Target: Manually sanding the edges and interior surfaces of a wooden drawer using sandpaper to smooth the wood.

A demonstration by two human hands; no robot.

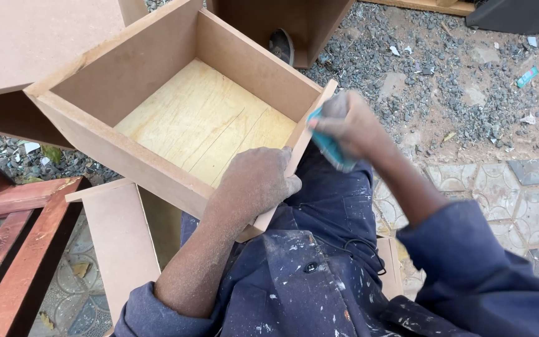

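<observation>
Right hand (347,125) closed around a folded teal sheet of sandpaper (330,146), pressed against the outer face of the drawer box (157,93) at its near right corner. Left hand (258,181) clamped over the box's near side wall, fingers curled on the top edge, steadying it. Box is fibreboard with a pale plywood bottom, tilted across the person's lap.

Progress, judged: box assembled; edges look raw and unpainted, sanding under way at that corner, remaining faces unclear.

Right of box: gravel and patterned paving. Left of it: reddish timber frame (14,249). Beyond: another open fibreboard box (294,25). Outdoors, daylight.
</observation>
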